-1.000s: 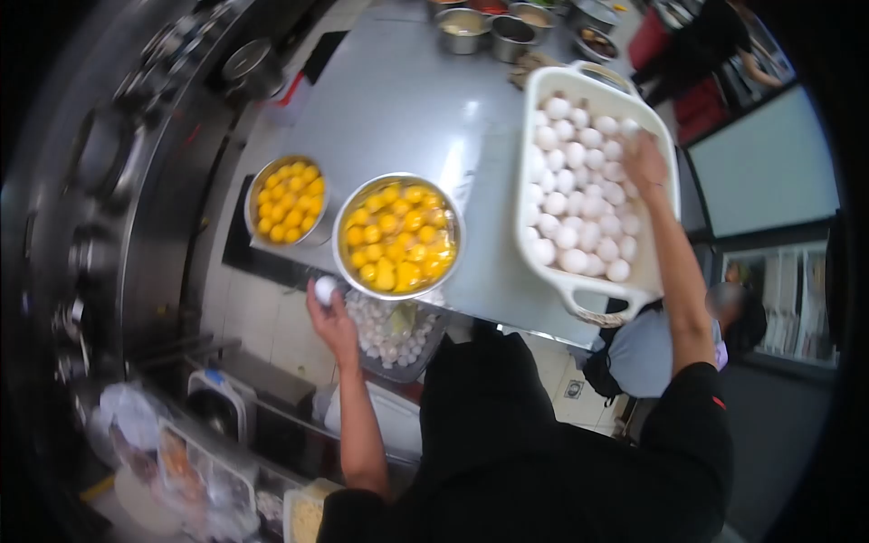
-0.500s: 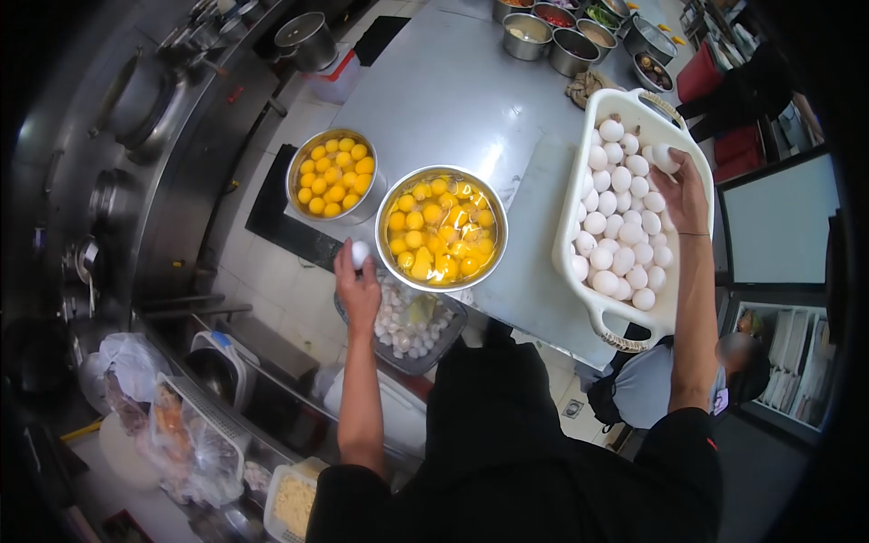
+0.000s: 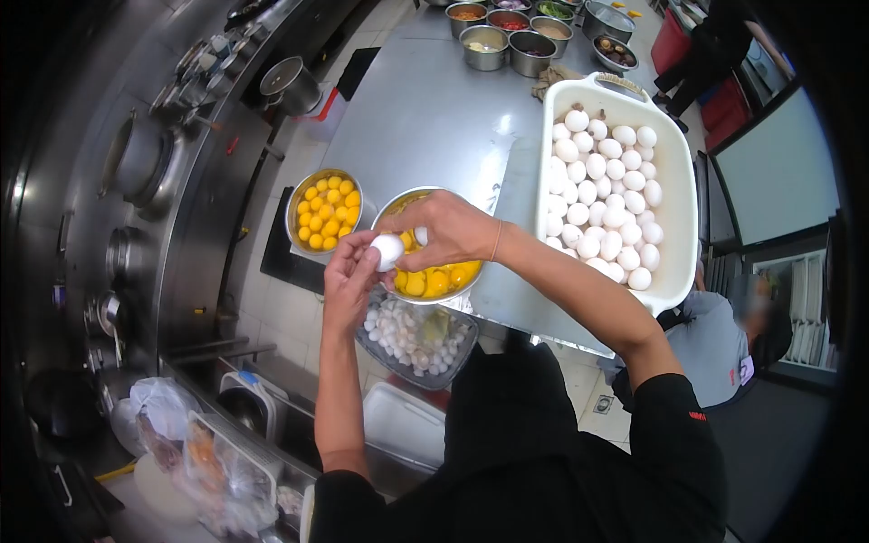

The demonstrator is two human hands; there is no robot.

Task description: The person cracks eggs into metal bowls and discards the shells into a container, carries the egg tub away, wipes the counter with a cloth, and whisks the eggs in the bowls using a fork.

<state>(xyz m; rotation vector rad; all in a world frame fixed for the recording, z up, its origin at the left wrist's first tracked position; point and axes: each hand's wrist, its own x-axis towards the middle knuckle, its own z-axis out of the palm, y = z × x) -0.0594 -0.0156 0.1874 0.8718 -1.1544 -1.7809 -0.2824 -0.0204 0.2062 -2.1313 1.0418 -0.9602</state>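
My left hand pinches a white egg at the near-left rim of a steel bowl of cracked eggs. Directly above that bowl, my right hand curls around another white egg, partly hidden by the fingers. Yellow yolks show below both hands. Left of it stands a second steel pot filled with yolks. A white tub of whole eggs lies to the right, under my right forearm. Below the table edge, a dark basin holds white eggshells.
Several steel bowls of ingredients stand at the table's far end, with a brown cloth near them. A person in grey is low at the right; another in dark clothes stands at the back. Stoves line the left.
My right hand has moved left from the tub to above the bowl, carrying an egg. My left hand has brought its egg slightly right, beside the right hand. The view has shifted.
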